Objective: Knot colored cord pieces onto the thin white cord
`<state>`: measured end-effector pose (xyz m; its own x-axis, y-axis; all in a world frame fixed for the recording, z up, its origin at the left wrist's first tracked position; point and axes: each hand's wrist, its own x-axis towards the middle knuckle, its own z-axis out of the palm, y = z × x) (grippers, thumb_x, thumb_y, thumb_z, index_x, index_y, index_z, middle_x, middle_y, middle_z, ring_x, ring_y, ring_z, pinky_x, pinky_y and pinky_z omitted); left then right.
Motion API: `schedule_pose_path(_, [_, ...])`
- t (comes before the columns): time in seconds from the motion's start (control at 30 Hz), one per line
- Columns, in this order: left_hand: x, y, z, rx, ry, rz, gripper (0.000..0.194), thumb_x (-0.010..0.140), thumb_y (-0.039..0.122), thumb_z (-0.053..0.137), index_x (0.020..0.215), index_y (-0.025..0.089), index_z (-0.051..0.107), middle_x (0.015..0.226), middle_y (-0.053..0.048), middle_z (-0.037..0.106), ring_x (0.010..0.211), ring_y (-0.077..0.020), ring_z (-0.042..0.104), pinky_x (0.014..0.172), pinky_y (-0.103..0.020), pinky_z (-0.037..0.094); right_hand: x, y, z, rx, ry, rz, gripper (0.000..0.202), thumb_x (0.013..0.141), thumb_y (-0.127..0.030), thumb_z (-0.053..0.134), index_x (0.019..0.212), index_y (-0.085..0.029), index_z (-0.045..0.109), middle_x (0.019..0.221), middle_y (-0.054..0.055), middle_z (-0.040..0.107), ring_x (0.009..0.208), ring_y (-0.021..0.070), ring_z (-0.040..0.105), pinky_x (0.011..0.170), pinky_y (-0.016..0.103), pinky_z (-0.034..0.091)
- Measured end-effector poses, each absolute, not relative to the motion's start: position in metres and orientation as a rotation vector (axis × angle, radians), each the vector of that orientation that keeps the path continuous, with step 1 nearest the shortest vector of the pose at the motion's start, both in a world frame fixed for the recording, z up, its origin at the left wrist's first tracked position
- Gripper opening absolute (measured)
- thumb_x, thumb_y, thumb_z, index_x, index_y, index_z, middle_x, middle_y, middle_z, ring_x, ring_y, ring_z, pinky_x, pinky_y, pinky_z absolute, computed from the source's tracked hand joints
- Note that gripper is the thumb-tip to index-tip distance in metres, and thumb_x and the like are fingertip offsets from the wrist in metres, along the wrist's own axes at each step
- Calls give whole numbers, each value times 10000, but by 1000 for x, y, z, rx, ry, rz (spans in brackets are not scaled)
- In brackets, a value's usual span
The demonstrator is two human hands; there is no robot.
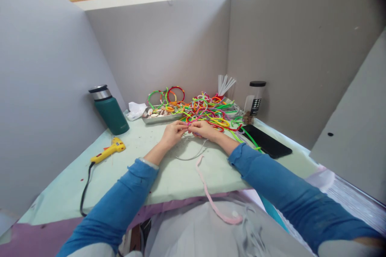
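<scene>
My left hand [173, 134] and my right hand [204, 130] meet fingertip to fingertip above the table. Both are closed in a pinch on a pink-purple pipe cleaner [193, 122], whose ends I cannot follow among the fingers and the pile behind. Just below the hands curves a thin grey band [193, 158]; whether the fingers touch it is hidden. A pale pink fuzzy strip [208, 191] hangs from the tabletop over the front edge onto my lap. Right behind my hands spreads a tangled heap of colourful pipe cleaners [221, 113].
At left stand a green bottle [112, 115] and a yellow glue gun [108, 150] with a black cord. A metal tray [163, 119] holds small pieces, with wrapped hoops [175, 88] behind. To the right are a black phone [267, 141] and a clear bottle [255, 102]. Grey partitions [159, 44] enclose the table.
</scene>
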<state>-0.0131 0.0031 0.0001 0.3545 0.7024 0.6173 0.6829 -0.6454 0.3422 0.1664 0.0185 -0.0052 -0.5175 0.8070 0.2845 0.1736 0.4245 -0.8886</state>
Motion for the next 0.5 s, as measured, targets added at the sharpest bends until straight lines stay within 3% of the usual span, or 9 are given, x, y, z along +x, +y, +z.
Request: schedule_pose_path(0.5, [-12,2,2,2596,1285,1178,178,781,262,573,880,200,708,976,-59,627,775,-123,594,719,-255,481,166,17,-4,-798,-1942,1092,268,744,-385,514,674,-133,574,499,-48,465,397,45,354,395,190,265])
